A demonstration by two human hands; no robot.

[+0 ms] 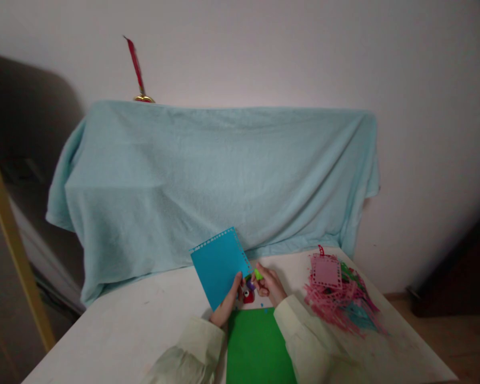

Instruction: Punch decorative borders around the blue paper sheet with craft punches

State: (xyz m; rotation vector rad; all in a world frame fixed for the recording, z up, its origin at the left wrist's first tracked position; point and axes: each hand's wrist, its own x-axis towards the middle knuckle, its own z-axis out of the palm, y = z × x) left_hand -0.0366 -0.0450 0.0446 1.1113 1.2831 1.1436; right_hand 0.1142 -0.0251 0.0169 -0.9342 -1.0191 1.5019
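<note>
Grips blue sheet (218,266) by its lower-right edge in left hand (232,296), with thumb on top. Curls fingers of right hand (269,282) around green tool (258,274) near sheet's right corner, angled inward over table (144,314).

Open lane across bare left side of white tabletop (116,320); pink shredded-paper pile (336,298) blocks right, draped light-blue cloth (224,170) walls off back.

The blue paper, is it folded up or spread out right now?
Spread out: the blue paper shows as one flat square in the left hand, with rows of holes along two edges.
</note>
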